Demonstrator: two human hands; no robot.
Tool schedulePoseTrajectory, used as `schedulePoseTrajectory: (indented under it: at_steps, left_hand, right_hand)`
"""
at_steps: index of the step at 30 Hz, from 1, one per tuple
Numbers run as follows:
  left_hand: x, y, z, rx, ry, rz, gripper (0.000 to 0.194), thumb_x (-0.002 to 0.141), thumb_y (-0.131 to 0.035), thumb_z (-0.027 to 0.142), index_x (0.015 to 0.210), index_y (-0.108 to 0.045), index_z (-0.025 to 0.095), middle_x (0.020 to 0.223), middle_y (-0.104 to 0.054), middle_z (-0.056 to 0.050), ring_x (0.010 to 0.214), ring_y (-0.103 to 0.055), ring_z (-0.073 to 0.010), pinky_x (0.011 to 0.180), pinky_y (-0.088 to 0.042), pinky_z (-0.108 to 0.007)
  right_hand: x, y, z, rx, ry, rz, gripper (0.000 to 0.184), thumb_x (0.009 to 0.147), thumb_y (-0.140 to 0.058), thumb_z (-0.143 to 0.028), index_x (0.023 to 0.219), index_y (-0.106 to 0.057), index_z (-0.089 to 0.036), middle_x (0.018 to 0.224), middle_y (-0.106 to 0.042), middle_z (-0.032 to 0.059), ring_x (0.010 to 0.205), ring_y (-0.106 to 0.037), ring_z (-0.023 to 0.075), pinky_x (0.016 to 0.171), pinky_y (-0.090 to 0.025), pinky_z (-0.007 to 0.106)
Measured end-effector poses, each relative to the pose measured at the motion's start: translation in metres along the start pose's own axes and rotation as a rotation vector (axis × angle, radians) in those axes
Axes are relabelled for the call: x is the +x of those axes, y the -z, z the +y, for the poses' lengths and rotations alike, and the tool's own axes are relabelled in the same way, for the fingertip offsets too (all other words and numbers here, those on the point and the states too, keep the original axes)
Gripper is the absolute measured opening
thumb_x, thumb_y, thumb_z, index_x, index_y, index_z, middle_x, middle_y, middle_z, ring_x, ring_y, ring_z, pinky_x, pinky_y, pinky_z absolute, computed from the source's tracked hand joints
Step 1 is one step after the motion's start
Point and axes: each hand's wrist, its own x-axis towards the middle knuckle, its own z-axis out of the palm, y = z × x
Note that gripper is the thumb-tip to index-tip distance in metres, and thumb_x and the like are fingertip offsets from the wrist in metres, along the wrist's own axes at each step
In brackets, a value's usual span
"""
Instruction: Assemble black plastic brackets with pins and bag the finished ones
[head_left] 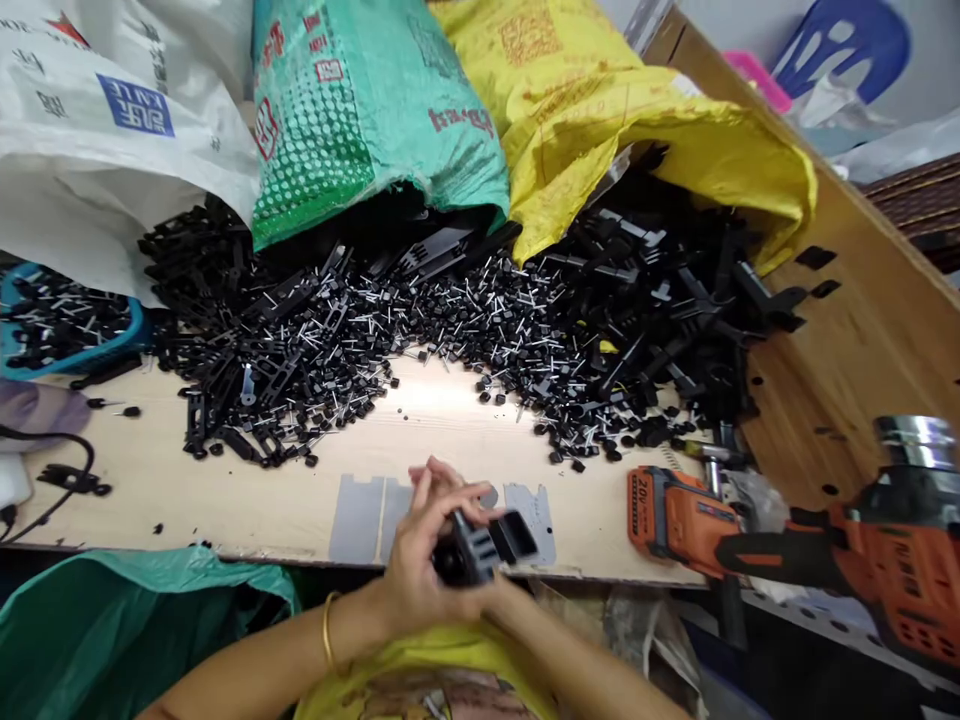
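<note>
A black plastic part with ribbed prongs and a flat rectangular end (472, 548) is held between my two hands at the table's front edge. My left hand (416, 545), with a gold bangle at its wrist, curls its fingers over the part's left and upper sides. My right hand (472, 598) presses against it from below; the part and the other hand cover most of its fingers. Thin grey plates (356, 515) lie flat on the table just beyond my hands. The part is slightly blurred.
Heaped black plastic pieces and thumb screws (495, 320) spill from white (187, 130), green (375, 120) and yellow (585, 90) sacks. A blue basket (112, 350) of screws stands left. An orange cordless drill (682, 520) lies right, beside a wooden side board (862, 370).
</note>
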Motion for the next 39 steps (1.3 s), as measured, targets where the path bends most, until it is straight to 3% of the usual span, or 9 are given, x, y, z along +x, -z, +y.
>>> schedulePoseTrajectory:
  at_steps: [5,10,13,18,22,26,31,34,39]
  left_hand:
    - [0.040,0.003,-0.059,0.577,-0.282,-0.049,0.047,0.078,-0.064,0.030,0.119,-0.049,0.015,0.111,-0.068,-0.014,0.116,-0.059,-0.0273,0.108,-0.037,-0.054]
    - [0.088,-0.014,-0.112,0.974,-0.303,-0.327,0.041,0.081,-0.062,0.022,0.119,-0.054,0.010,0.115,-0.066,-0.017,0.121,-0.054,-0.0334,0.104,-0.040,-0.056]
    - [0.094,-0.021,-0.129,1.023,-0.199,-0.321,0.047,0.087,-0.056,0.037,0.123,-0.053,0.007,0.123,-0.061,-0.021,0.120,-0.054,-0.0339,0.097,-0.048,-0.047]
    - [0.081,-0.019,-0.139,0.966,-0.314,-0.401,0.049,0.092,-0.045,0.038,0.132,-0.045,0.011,0.138,-0.049,-0.016,0.129,-0.045,-0.0285,0.108,-0.037,-0.043]
    - [0.085,-0.007,-0.130,0.862,-0.393,-0.485,0.051,0.092,-0.042,0.041,0.133,-0.044,0.011,0.139,-0.049,-0.014,0.132,-0.042,-0.0255,0.113,-0.030,-0.043]
    - [0.106,0.040,-0.109,0.833,-0.369,-0.257,0.039,0.092,-0.040,0.027,0.129,-0.045,0.015,0.131,-0.055,-0.012,0.126,-0.048,-0.0206,0.110,-0.035,-0.042]
    - [0.143,0.130,-0.102,1.247,0.207,0.309,0.051,0.083,-0.053,0.025,0.130,-0.042,0.009,0.129,-0.049,-0.024,0.125,-0.042,-0.0393,0.100,-0.034,-0.061]
    - [0.158,0.164,-0.104,1.338,0.451,0.218,0.041,0.082,-0.046,0.017,0.121,-0.047,0.006,0.111,-0.057,-0.025,0.108,-0.053,-0.0388,0.084,-0.046,-0.053]
    - [0.141,0.194,-0.060,1.303,0.280,0.167,0.028,0.082,-0.047,0.024,0.106,-0.058,0.016,0.103,-0.062,-0.013,0.101,-0.057,-0.0300,0.089,-0.046,-0.043]
  right_hand:
    - [0.060,0.087,-0.030,-0.156,-0.107,-0.003,0.037,0.071,-0.065,-0.041,0.103,-0.061,-0.023,0.124,-0.057,0.0073,0.110,-0.056,0.0212,0.100,-0.042,0.041]
    - [0.106,0.162,-0.086,-0.429,-0.289,0.123,0.032,0.083,-0.053,-0.038,0.103,-0.057,-0.014,0.098,-0.067,0.0128,0.079,-0.064,0.0170,0.075,-0.051,0.036]
    - [0.152,0.155,-0.118,-0.778,-0.093,0.155,0.024,0.086,-0.049,-0.032,0.101,-0.058,-0.014,0.096,-0.068,0.0119,0.079,-0.063,0.0183,0.073,-0.051,0.035]
    - [0.270,0.098,-0.134,-1.495,0.458,0.183,0.039,0.085,-0.040,-0.008,0.121,-0.053,-0.013,0.126,-0.056,0.0146,0.117,-0.048,0.0255,0.097,-0.039,0.041]
    - [0.326,0.075,-0.123,-1.775,0.522,0.177,0.039,0.090,-0.026,-0.006,0.118,-0.053,-0.008,0.123,-0.054,0.0202,0.116,-0.046,0.0285,0.101,-0.031,0.049]
    - [0.327,0.085,-0.135,-1.816,0.578,0.259,0.032,0.090,-0.029,-0.008,0.110,-0.053,-0.004,0.109,-0.057,0.0206,0.111,-0.047,0.0290,0.102,-0.028,0.050]
    - [0.299,0.117,-0.166,-1.731,0.461,0.471,0.028,0.088,-0.040,-0.012,0.114,-0.047,-0.005,0.102,-0.058,0.0216,0.104,-0.053,0.0311,0.090,-0.037,0.051]
    - [0.278,0.135,-0.174,-1.727,0.347,0.552,0.033,0.081,-0.053,-0.013,0.114,-0.047,-0.007,0.107,-0.058,0.0226,0.104,-0.054,0.0322,0.083,-0.044,0.047]
    - [0.227,0.157,-0.180,-1.538,0.246,0.655,0.045,0.070,-0.070,-0.020,0.108,-0.048,-0.014,0.105,-0.061,0.0162,0.095,-0.058,0.0287,0.078,-0.046,0.042]
